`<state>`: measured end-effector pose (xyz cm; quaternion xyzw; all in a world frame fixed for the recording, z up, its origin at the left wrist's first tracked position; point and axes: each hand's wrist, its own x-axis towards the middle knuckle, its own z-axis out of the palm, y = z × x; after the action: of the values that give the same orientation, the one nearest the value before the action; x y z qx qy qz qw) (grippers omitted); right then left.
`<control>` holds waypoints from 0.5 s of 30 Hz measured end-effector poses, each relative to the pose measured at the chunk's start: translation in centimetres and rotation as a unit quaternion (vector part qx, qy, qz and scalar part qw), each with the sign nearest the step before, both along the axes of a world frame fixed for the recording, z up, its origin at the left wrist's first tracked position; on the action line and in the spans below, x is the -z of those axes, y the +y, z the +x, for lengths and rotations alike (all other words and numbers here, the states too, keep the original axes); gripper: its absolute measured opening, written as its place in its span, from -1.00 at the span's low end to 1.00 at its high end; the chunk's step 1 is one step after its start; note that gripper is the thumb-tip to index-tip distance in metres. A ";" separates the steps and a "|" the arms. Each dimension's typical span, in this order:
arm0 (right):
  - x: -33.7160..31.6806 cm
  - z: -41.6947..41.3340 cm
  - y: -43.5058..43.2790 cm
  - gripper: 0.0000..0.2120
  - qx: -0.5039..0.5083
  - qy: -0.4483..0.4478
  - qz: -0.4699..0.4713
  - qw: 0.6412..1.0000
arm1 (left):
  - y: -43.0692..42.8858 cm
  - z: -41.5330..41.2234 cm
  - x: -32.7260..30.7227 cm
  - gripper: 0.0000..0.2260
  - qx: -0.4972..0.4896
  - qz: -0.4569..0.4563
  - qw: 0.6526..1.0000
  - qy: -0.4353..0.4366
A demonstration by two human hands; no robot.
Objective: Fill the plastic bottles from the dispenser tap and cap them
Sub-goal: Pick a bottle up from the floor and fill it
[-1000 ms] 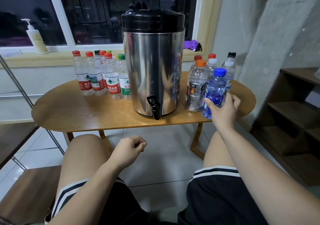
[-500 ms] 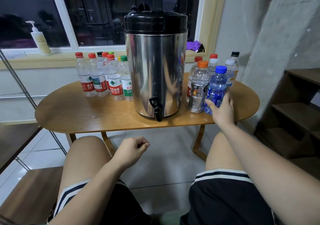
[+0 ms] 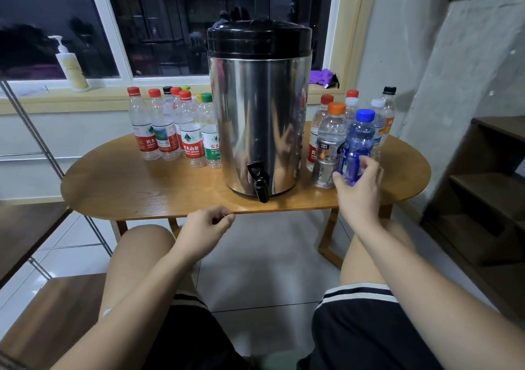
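Observation:
A steel dispenser (image 3: 257, 119) with a black lid stands mid-table, its black tap (image 3: 260, 183) over the front edge. A blue-capped blue bottle (image 3: 359, 139) stands upright to its right, beside an orange-capped bottle (image 3: 329, 142). My right hand (image 3: 359, 190) is just in front of the blue bottle's lower part, thumb beside it and fingers loosely curved, no longer wrapped around it. My left hand (image 3: 206, 226) hovers at the table's front edge, loosely curled and holding nothing. Several capped bottles (image 3: 176, 130) stand left of the dispenser, and several more (image 3: 382, 119) behind the blue one.
The oval wooden table (image 3: 136, 187) is low, with my bare knees under its front edge. A pump bottle (image 3: 71, 65) and a purple cloth (image 3: 322, 75) sit on the windowsill. A dark wooden shelf (image 3: 488, 176) stands at the right, a metal rack (image 3: 34, 130) at the left.
My right hand carried the blue bottle back from the table's front edge, set it beside the orange-capped bottle and loosened its grip. My left hand stayed curled and idle.

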<state>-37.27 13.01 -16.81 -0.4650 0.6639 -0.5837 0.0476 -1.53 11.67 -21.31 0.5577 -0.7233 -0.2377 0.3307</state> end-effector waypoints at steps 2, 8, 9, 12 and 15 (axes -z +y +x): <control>0.9 2.2 0.9 -0.51 -0.048 0.000 -0.003 0.999 | -0.8 0.3 -1.4 -0.86 -0.020 -0.017 1.000 0.012; 6.1 7.8 1.9 -0.66 -0.159 -0.034 0.026 0.986 | -5.2 1.3 -6.4 -0.90 -0.082 -0.081 0.992 0.043; 7.0 8.3 2.0 -0.67 -0.167 -0.034 0.042 0.984 | -6.3 1.6 -7.4 -0.92 -0.095 -0.096 0.990 0.042; 8.9 9.2 2.2 -0.69 -0.196 -0.036 0.077 0.977 | -9.8 2.1 -10.8 -0.87 -0.130 -0.142 0.981 0.023; 9.4 9.5 2.1 -0.69 -0.219 -0.025 0.090 0.971 | -13.0 1.9 -14.4 -0.81 -0.142 -0.176 0.974 -0.008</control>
<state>-27.79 15.10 -26.23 -0.5779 0.5946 -0.5085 0.2322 0.42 -1.36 -6.89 0.5898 -0.6696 -0.0528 0.4484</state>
